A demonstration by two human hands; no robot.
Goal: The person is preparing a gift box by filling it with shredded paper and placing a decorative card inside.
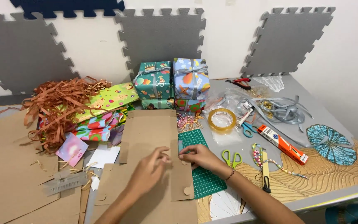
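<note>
Both hands, left hand (149, 169) and right hand (199, 157), pinch a flap of the flat cardboard box blank (154, 145) on the worktop (311, 174); the fold looks under way, needing a firm crease along the score beside the green cutting mat (204, 180)

Two scissors (231, 158), one tape roll (222, 120), two hands (148, 172).
</note>
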